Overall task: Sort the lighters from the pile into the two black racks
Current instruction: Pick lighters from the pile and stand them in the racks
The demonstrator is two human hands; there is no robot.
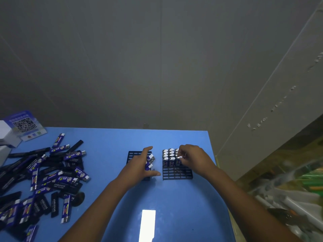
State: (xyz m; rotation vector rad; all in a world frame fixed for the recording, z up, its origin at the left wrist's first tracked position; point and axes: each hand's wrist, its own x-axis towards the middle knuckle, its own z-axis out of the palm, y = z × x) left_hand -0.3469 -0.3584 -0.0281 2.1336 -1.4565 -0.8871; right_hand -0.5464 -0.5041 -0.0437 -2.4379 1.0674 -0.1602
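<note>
Lighters (pixel 42 173) lie heaped at the left of the blue table (pixel 108 140), while two black racks sit side by side at its middle. Your left hand (pixel 139 165) grips a small bunch of lighters (pixel 150 161) over the left rack (pixel 135 154), forefinger and thumb stretched out. Your right hand (pixel 192 158) pinches one lighter's white cap (pixel 179 157) at the right rack (pixel 176 173), whose far rows hold upright lighters (pixel 168 154). A QR card (pixel 25 125) stands at the table's far left corner.

R hand (pixel 193 158) pinching lighter (pixel 178 157) over right rack (pixel 177 173)
</note>
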